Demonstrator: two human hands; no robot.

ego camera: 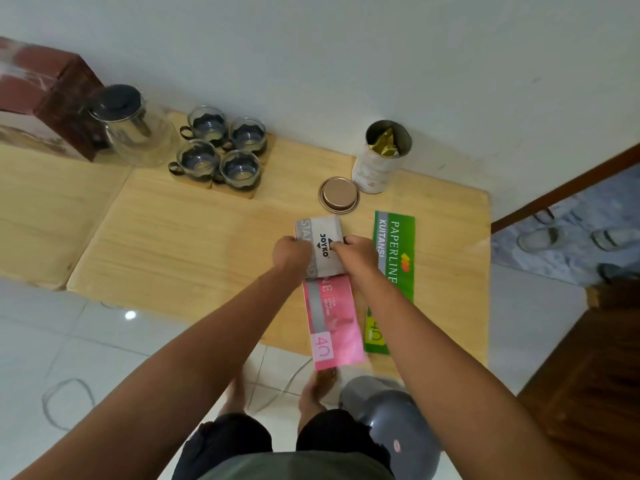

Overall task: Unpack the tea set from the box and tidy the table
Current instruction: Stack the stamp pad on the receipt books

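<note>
Wooden surface (173, 237): open room left of centre; right edge near doorway.
Box (45, 98): far left, cut off by frame.
Teapot (133, 129), four cups (221, 150): beside box.
Left hand (291, 252), right hand (356, 252): both grip grey packet (323, 247); fingers partly hidden.
</note>
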